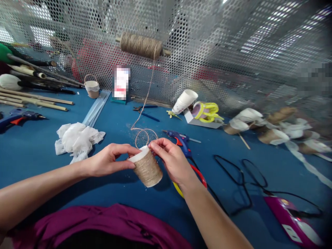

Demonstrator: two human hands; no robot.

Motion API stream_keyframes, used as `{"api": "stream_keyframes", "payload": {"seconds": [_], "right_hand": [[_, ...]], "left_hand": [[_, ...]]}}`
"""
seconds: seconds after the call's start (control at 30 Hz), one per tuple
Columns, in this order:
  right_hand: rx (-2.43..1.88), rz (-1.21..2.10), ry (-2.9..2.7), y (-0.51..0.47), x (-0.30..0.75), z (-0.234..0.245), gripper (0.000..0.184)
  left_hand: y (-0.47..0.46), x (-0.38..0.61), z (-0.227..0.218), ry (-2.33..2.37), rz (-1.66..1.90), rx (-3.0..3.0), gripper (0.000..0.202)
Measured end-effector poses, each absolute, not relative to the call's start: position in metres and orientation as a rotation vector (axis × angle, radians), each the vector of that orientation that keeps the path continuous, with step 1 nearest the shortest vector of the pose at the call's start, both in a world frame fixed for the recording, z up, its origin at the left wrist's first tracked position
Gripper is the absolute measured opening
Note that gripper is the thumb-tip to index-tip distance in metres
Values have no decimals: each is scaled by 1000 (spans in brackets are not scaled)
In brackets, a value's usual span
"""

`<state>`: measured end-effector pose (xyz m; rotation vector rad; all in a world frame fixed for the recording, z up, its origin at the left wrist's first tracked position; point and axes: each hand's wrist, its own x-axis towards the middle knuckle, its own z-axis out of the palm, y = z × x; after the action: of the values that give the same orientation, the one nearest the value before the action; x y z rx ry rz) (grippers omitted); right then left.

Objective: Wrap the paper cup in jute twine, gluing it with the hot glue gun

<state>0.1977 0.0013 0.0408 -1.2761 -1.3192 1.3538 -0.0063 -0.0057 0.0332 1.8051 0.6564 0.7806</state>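
A small paper cup (147, 167) wrapped almost fully in jute twine is held tilted above the blue table, its white rim band bare at the top. My left hand (110, 160) pinches the cup at its rim side. My right hand (172, 159) pinches the twine (145, 100) against the cup's rim. The twine loops just behind the cup and runs up to a large spool (141, 45) on a rod at the mesh wall.
A blue glue gun (181, 140) and red-and-yellow scissors (199, 174) lie beside my right hand. White crumpled fabric (77, 138) lies left, bamboo sticks (33, 100) far left. Stacked paper cups (184, 101), several wrapped cups (275, 128) and black cables (241, 176) lie right.
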Motion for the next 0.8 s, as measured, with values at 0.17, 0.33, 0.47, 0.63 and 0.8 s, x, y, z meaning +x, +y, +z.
{"api": "stream_keyframes", "payload": {"seconds": [0.17,0.33,0.47,0.63,0.8], "right_hand": [[-1181,1465,-1261,-2,195,44,16],[-952,1795,-1171,-3,194,45,15],[-937,1828,-1186,0,198,44,15],[-879,1825,-1174,3,201,43,18],[-947,1761,-1221,5,202,42,19]], "left_hand": [[-5,-7,34,602,798,1794,26],[-5,-8,36,553,808,1785,26],[-5,-10,37,558,805,1781,28],[-3,-10,37,597,813,1728,24],[0,-10,36,613,783,1708,21]]}}
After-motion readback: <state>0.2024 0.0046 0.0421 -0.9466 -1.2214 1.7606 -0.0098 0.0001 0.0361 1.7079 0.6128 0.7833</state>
